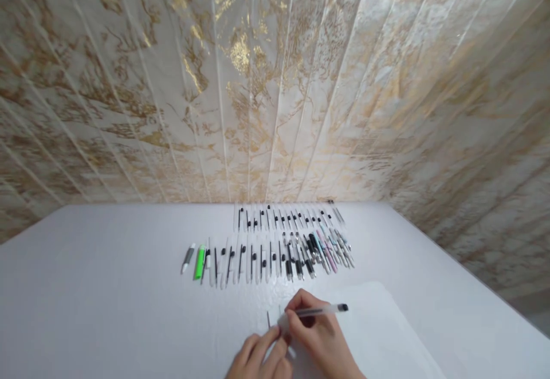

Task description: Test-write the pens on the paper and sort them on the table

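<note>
Near the front edge of the view, my right hand (320, 336) is closed around a pen (315, 311) with a clear barrel. The pen slants to the right, its black end up and its tip hidden by my fingers. My left hand (260, 359) is right beside it, fingers bent and tips together at a small pale piece (283, 324) that I cannot make out. A thin dark refill-like stick (268, 319) lies just beyond the left fingertips. Under and beside my right hand is a white sheet (382, 327).
Across the white table (107, 287), pens and refills lie in a front row (244, 261) and a back row (286, 217). A bright green marker (200, 262) and a grey-white pen (188, 258) lie at the left end, assorted pens (329, 250) at the right. A gold-patterned curtain (258, 109) hangs behind.
</note>
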Tool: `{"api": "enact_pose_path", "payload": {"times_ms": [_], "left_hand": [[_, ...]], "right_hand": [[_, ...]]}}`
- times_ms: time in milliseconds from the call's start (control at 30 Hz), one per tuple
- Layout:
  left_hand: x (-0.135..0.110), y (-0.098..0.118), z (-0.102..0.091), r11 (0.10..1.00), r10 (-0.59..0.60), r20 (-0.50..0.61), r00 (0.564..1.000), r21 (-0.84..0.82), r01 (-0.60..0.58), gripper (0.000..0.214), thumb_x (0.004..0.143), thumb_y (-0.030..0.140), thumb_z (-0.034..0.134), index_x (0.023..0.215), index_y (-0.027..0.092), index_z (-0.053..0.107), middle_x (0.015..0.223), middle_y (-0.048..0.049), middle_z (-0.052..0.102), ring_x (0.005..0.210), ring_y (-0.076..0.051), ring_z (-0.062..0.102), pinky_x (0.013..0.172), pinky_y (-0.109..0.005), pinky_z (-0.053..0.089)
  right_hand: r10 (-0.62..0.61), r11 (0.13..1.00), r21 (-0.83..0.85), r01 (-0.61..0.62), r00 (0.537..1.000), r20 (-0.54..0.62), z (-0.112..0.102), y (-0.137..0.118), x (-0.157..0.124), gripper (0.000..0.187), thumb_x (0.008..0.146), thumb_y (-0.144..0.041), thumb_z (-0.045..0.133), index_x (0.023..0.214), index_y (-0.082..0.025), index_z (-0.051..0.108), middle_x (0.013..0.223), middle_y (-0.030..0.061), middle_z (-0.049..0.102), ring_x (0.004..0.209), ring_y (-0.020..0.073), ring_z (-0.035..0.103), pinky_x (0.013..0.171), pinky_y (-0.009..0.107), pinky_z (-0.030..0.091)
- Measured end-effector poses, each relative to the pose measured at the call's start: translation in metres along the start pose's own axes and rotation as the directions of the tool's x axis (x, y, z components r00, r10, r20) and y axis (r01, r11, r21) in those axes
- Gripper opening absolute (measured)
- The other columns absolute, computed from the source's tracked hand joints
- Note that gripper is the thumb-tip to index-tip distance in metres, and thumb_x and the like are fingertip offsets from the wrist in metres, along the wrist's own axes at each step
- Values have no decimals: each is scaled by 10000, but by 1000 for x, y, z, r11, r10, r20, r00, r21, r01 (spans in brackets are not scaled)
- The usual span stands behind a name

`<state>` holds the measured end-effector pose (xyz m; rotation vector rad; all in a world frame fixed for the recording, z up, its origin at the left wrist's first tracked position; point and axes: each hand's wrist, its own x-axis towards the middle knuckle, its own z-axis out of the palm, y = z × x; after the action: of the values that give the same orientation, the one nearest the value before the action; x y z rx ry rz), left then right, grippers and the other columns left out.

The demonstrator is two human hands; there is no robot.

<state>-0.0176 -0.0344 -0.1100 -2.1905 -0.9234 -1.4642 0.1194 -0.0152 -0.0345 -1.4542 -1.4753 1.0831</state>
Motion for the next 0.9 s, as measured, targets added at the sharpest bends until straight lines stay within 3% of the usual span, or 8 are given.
{"api": "enact_pose_path", "payload": {"times_ms": [367,567,900], "left_hand": [[6,-2,-8,999,33,76,997,-14,-32,429,954,82,249,651,211,524,817,-10,713,855,-169,639,728,-325,392],[19,-4,-28,998,62,321,945,-15,-60,368,941,75,291,723,201,561,895,5,713,933,-161,627,792,-328,384],[21,-3,-27,998,65,249,966,-7,-65,388,930,53,274,691,196,543,839,5,704,888,-160,629,766,-321,383]], "right_hand": [[-56,991,-120,59,998,28,4,8,-4,192,813,-271,558,656,-162,557,546,-25,525,516,107,426,484,211,322],[-52,989,-140,57,998,36,3,2,-5,201,817,-279,547,657,-158,551,545,-22,522,520,109,426,486,211,322],[-28,995,-97,30,999,31,4,7,-5,185,800,-261,567,648,-156,564,534,-18,541,512,108,440,482,208,323]]}}
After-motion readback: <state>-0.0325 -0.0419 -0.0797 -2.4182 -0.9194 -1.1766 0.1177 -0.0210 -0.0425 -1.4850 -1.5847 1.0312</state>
